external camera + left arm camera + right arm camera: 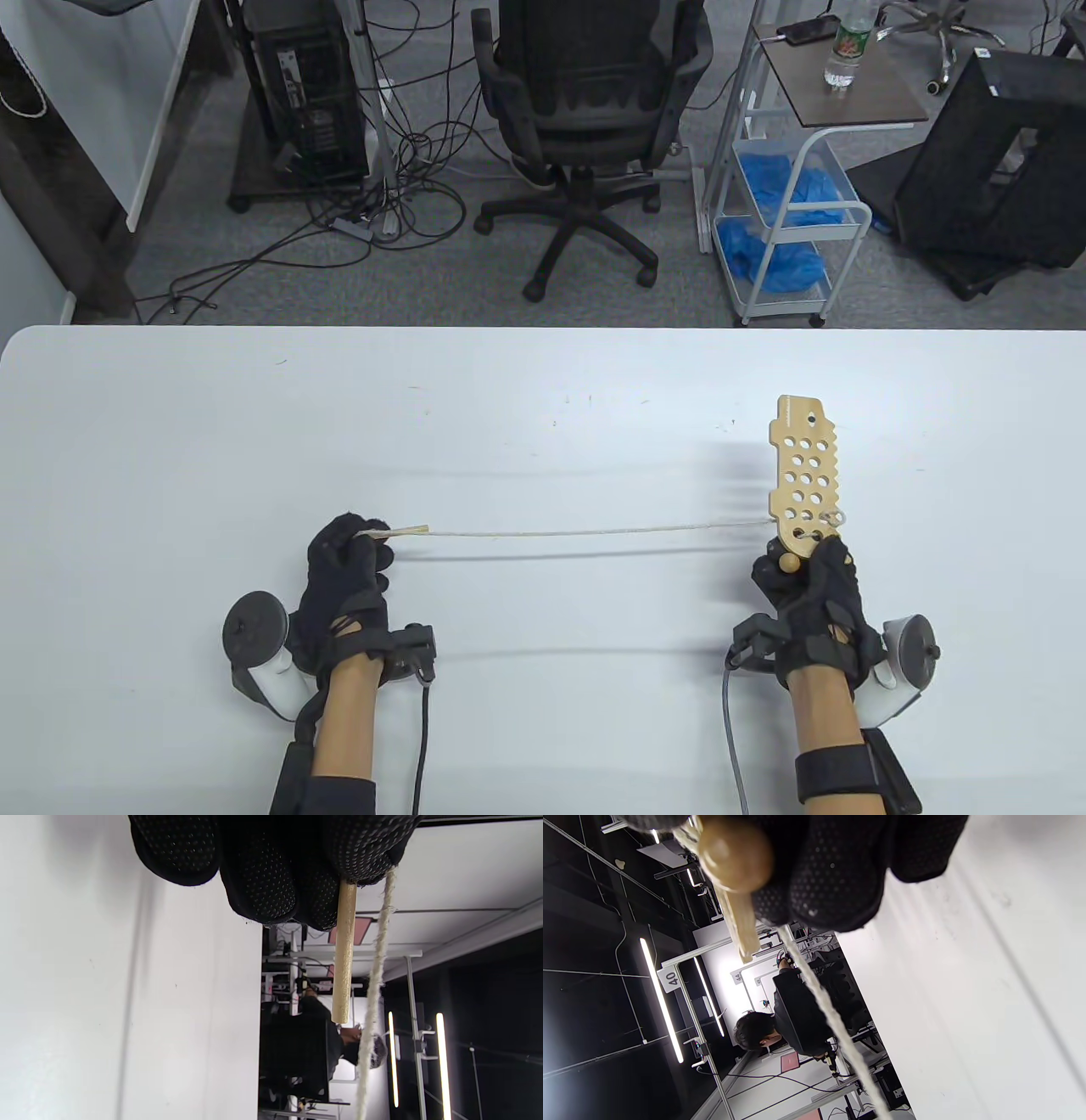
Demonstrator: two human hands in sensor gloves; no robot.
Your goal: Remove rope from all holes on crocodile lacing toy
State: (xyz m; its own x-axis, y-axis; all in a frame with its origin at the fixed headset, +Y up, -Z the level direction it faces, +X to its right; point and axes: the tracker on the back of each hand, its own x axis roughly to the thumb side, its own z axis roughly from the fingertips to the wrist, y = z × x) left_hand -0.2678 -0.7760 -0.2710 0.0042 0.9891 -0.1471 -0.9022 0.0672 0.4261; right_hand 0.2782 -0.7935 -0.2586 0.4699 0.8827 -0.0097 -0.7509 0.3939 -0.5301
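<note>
The wooden crocodile lacing toy (pixel 806 475), a tan board full of holes, is held upright at the table's right by my right hand (pixel 810 586), which grips its lower end beside a round wooden knob (pixel 734 853). A cream rope (pixel 585 532) runs taut from a low hole in the board leftwards to my left hand (pixel 352 552). That hand pinches the rope's wooden needle tip (pixel 344 950) together with the rope (pixel 375 984). A small rope loop (pixel 833 517) shows at the board's right edge. In the right wrist view the rope (pixel 831 1018) leaves my gloved fingers (pixel 835 878).
The white table (pixel 543 407) carries only the toy and my hands. Beyond its far edge stand an office chair (pixel 585 110), a wire cart (pixel 785 212) with blue gloves, computer towers and floor cables. A person sits far off in both wrist views.
</note>
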